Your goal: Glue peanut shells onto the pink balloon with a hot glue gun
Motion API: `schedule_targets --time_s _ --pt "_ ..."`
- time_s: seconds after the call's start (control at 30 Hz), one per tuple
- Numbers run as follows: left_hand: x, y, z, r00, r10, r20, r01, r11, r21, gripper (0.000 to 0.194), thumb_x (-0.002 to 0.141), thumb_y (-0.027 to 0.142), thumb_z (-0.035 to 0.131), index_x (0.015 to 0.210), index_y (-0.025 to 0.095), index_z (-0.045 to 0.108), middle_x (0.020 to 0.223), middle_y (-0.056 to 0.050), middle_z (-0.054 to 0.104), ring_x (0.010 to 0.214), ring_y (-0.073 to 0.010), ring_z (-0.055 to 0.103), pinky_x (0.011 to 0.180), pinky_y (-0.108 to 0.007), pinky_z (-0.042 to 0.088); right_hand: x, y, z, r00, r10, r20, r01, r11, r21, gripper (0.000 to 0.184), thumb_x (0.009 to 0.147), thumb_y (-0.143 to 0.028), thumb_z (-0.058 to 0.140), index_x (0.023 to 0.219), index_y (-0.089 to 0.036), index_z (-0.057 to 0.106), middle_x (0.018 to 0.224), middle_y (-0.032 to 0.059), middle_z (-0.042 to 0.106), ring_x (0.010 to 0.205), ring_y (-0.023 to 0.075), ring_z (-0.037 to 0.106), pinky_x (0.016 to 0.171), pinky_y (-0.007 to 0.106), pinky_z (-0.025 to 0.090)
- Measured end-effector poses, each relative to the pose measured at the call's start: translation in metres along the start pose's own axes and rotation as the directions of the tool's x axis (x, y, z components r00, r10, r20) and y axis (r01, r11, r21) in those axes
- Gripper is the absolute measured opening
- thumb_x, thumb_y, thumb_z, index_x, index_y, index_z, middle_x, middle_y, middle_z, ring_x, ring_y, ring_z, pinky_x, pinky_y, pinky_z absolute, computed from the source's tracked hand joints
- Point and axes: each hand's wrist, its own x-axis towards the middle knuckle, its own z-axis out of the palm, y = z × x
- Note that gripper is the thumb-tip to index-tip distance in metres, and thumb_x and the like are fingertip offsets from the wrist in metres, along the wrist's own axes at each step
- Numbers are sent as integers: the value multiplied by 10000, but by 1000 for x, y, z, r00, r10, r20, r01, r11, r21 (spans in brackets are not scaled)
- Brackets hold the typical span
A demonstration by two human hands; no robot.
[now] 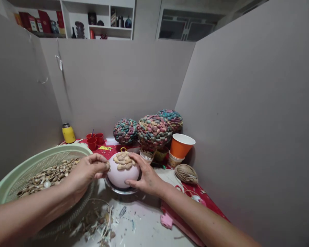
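Note:
A smooth pale pink ball (119,178) rests in a shallow metal bowl (123,191). Several tan peanut shells (124,161) cover its top in a close patch. My right hand (147,175) is spread against the ball's right side, fingertips by the patch and thumb low on the front, steadying it. At the ball's left side, my left hand (91,168) pinches a small peanut shell (108,166) between thumb and fingers. Under my left forearm stands a green plastic basket (2,183) holding many loose shells (58,173).
Behind the ball stand three balls covered in coloured shells (154,130). To the right are an orange paper cup (181,149), a coil of cord (186,174) and a pink glue gun (167,221). Red cups (92,144) and a yellow bottle (68,133) stand back left. Shell scraps litter the front.

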Motion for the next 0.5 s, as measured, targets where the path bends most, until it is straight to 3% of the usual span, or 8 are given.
schedule_targets --time_s 0.13,0.5 --pt "16 -11 7 998 -69 -9 69 998 -2 274 486 185 820 658 151 610 641 -1 644 612 -135 592 633 -272 522 0 0 0 998 -57 -1 57 998 -8 894 732 -358 832 1474 -282 341 1496 128 433 1372 307 425 1145 494 352" --pt "31 -19 11 998 -51 -30 52 998 40 271 478 229 827 608 158 600 547 2 635 558 -131 597 607 -264 511 0 1 -1 997 -82 -15 82 997 -8 888 740 -372 827 1471 -276 332 1494 142 435 1384 310 413 1146 509 350"
